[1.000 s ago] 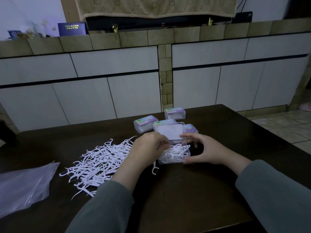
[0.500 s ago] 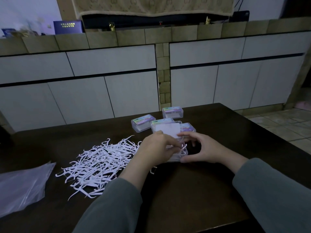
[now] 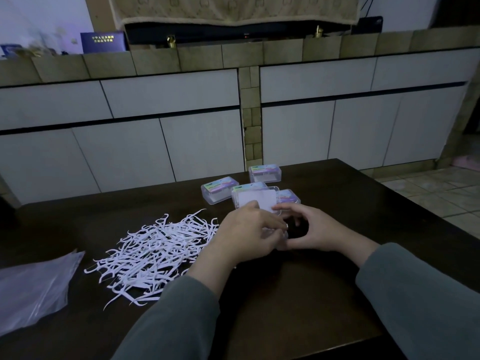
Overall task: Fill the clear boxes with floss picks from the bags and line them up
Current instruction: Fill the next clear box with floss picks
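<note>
Both hands, left hand (image 3: 245,233) and right hand (image 3: 315,233), curl their grip around the open clear box (image 3: 281,233) mid-bench (image 3: 298,294). Loose floss picks (image 3: 153,252) lie left of the grip, closed boxes (image 3: 220,188) just beyond; bare bench lies nearer and right, toward its edge.

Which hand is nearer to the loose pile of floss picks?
Left. The left hand is at the pile's right edge; the right hand is farther right, beyond it.

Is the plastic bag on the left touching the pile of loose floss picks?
Apart. The head view shows a strip of bare dark table between the plastic bag's right edge and the nearest picks of the floss pick pile.
</note>
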The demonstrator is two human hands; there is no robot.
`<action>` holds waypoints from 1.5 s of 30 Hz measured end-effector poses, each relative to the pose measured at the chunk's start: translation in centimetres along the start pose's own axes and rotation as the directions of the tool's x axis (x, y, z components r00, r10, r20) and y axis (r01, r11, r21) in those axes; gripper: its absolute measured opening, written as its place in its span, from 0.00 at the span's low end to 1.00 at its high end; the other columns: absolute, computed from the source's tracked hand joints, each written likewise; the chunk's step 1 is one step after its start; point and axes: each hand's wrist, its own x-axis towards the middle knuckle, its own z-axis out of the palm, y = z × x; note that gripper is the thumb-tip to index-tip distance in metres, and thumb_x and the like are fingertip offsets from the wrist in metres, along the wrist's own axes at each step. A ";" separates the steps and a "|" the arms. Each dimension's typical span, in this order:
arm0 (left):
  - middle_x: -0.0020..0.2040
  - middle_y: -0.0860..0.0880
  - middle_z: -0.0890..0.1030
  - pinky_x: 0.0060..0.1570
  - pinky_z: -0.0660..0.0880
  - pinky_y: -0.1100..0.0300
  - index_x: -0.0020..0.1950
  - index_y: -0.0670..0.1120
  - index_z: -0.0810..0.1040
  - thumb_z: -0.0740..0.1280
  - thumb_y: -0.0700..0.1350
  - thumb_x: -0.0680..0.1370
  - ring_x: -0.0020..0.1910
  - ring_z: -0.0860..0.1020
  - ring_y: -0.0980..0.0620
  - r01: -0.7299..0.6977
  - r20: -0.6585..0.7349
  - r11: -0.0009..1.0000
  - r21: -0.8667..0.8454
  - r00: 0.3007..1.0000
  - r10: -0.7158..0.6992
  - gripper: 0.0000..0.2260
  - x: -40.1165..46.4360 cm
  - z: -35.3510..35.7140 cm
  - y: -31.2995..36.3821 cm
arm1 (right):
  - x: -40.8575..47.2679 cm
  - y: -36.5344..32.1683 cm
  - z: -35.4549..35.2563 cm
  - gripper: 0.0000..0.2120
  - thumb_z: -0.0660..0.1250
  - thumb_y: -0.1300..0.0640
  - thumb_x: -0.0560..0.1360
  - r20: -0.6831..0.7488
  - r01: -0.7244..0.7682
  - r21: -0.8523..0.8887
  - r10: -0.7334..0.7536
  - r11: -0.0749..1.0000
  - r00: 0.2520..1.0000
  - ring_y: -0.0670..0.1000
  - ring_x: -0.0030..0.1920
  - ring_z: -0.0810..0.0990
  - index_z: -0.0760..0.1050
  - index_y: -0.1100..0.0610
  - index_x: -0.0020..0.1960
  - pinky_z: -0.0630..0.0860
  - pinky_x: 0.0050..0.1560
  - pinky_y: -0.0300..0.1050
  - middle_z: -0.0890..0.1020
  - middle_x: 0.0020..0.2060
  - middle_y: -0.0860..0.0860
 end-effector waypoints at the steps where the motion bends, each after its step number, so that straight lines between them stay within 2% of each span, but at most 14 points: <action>1: 0.55 0.60 0.81 0.40 0.70 0.59 0.59 0.62 0.79 0.61 0.54 0.78 0.45 0.67 0.58 0.010 0.001 1.000 0.004 1.000 -0.010 0.13 -0.1 0.0 -0.2 | 0.0 0.0 0.0 0.40 0.75 0.34 0.58 -0.003 -0.001 -0.003 0.001 1.000 1.000 0.43 0.55 0.76 0.66 0.35 0.68 0.74 0.57 0.48 0.79 0.55 0.34; 6: 0.46 0.54 0.76 0.38 0.66 0.60 0.57 0.63 0.80 0.62 0.54 0.77 0.46 0.69 0.57 0.077 -0.011 0.997 -0.015 0.997 -0.077 0.12 -0.7 -0.5 -0.4 | 0.0 0.0 -0.1 0.39 0.76 0.34 0.59 -0.001 -0.001 -0.007 0.001 1.000 1.000 0.44 0.54 0.76 0.66 0.34 0.67 0.74 0.54 0.44 0.78 0.55 0.33; 11: 0.52 0.54 0.79 0.35 0.62 0.61 0.56 0.61 0.81 0.65 0.57 0.77 0.48 0.70 0.55 0.119 -0.087 0.993 0.017 0.989 -0.117 0.10 0.3 0.0 0.7 | 0.0 -0.1 0.0 0.39 0.77 0.36 0.60 -0.010 -0.002 -0.019 0.002 1.000 1.000 0.44 0.54 0.75 0.65 0.34 0.68 0.74 0.55 0.45 0.77 0.56 0.34; 14: 0.50 0.53 0.76 0.40 0.67 0.59 0.57 0.62 0.80 0.68 0.57 0.75 0.49 0.72 0.54 0.165 -0.056 0.986 0.026 0.985 -0.163 0.11 1.0 0.1 1.1 | 0.0 -0.1 0.0 0.39 0.74 0.30 0.56 -0.008 -0.006 -0.023 0.005 1.000 1.000 0.44 0.54 0.75 0.65 0.30 0.65 0.74 0.57 0.48 0.77 0.57 0.35; 17: 0.52 0.54 0.79 0.45 0.71 0.60 0.62 0.61 0.78 0.67 0.55 0.77 0.50 0.74 0.55 0.148 -0.103 0.988 0.035 0.984 -0.143 0.13 1.3 0.3 1.1 | -0.1 -0.1 0.0 0.38 0.74 0.31 0.56 -0.004 -0.017 -0.022 0.016 1.000 1.000 0.44 0.54 0.75 0.64 0.29 0.63 0.74 0.55 0.45 0.75 0.58 0.37; 21: 0.48 0.60 0.81 0.43 0.67 0.68 0.64 0.61 0.76 0.67 0.50 0.78 0.50 0.73 0.64 0.137 -0.199 0.952 -0.274 0.960 -0.195 0.15 0.7 0.0 0.6 | 0.0 -0.1 -0.1 0.43 0.74 0.29 0.56 0.001 -0.021 -0.023 0.021 1.000 1.000 0.42 0.58 0.74 0.65 0.34 0.68 0.72 0.59 0.46 0.76 0.59 0.36; 24: 0.45 0.61 0.81 0.38 0.68 0.73 0.55 0.56 0.82 0.69 0.46 0.77 0.38 0.74 0.71 0.176 -0.223 0.826 -0.535 0.914 -0.339 0.08 -0.1 -0.8 -0.6 | -0.1 -0.3 -0.1 0.38 0.76 0.35 0.61 0.005 -0.019 -0.028 0.019 0.999 1.000 0.42 0.54 0.75 0.64 0.33 0.67 0.72 0.57 0.45 0.78 0.54 0.32; 27: 0.41 0.57 0.84 0.40 0.74 0.67 0.46 0.53 0.84 0.73 0.45 0.74 0.39 0.79 0.64 0.212 -0.227 0.668 -0.713 0.833 -0.505 0.03 -0.6 -1.4 -1.6 | -0.1 -0.4 -0.1 0.37 0.77 0.38 0.62 -0.012 -0.028 -0.039 0.027 0.999 1.000 0.43 0.52 0.75 0.64 0.33 0.66 0.73 0.56 0.45 0.78 0.54 0.32; 29: 0.39 0.55 0.85 0.44 0.76 0.65 0.42 0.52 0.84 0.75 0.44 0.72 0.42 0.82 0.60 0.238 -0.161 0.579 -0.780 0.817 -0.554 0.02 -1.0 -1.8 -1.9 | -0.1 -0.5 0.0 0.37 0.77 0.38 0.62 -0.013 -0.034 -0.044 0.033 0.998 0.999 0.43 0.51 0.75 0.64 0.33 0.66 0.72 0.56 0.45 0.78 0.53 0.31; 30: 0.38 0.55 0.85 0.45 0.76 0.64 0.41 0.51 0.84 0.75 0.44 0.72 0.41 0.82 0.60 0.271 -0.117 0.577 -0.770 0.829 -0.546 0.02 -1.2 -1.8 -2.1 | -0.1 -0.6 0.0 0.37 0.77 0.38 0.62 -0.012 -0.038 -0.046 0.037 0.998 0.999 0.43 0.51 0.75 0.64 0.33 0.66 0.72 0.56 0.45 0.78 0.53 0.31; 32: 0.37 0.57 0.84 0.42 0.75 0.66 0.41 0.52 0.84 0.75 0.46 0.72 0.40 0.81 0.62 0.363 -0.041 0.687 -0.630 0.867 -0.496 0.01 -1.4 -1.7 -2.6 | -0.2 -0.7 0.0 0.37 0.77 0.38 0.62 -0.013 -0.047 -0.047 0.047 0.998 0.999 0.43 0.51 0.74 0.63 0.33 0.66 0.71 0.55 0.44 0.78 0.54 0.31; 35: 0.39 0.58 0.83 0.39 0.73 0.65 0.42 0.53 0.85 0.74 0.56 0.70 0.41 0.79 0.62 0.391 0.000 0.804 -0.447 0.899 -0.437 0.08 -1.8 -1.7 -3.1 | -0.2 -0.7 0.0 0.38 0.77 0.38 0.62 -0.016 -0.054 -0.049 0.053 0.997 0.998 0.42 0.51 0.74 0.63 0.33 0.66 0.70 0.55 0.42 0.78 0.54 0.32; 39: 0.46 0.60 0.82 0.49 0.77 0.56 0.41 0.59 0.84 0.76 0.61 0.66 0.49 0.78 0.60 0.360 0.086 0.868 -0.341 0.932 -0.352 0.09 -2.1 -2.0 -2.9 | -0.2 -0.8 0.0 0.38 0.77 0.39 0.62 -0.019 -0.057 -0.052 0.056 0.997 0.998 0.42 0.52 0.74 0.64 0.34 0.67 0.71 0.55 0.42 0.76 0.54 0.31; 45: 0.54 0.57 0.83 0.53 0.76 0.55 0.54 0.58 0.84 0.70 0.56 0.75 0.52 0.77 0.57 0.295 -0.025 0.937 -0.187 0.952 -0.305 0.09 -1.2 -1.3 -1.3 | -0.2 -0.8 0.0 0.38 0.77 0.39 0.63 -0.032 -0.063 -0.067 0.061 0.996 0.998 0.44 0.51 0.73 0.64 0.35 0.69 0.71 0.48 0.38 0.73 0.57 0.36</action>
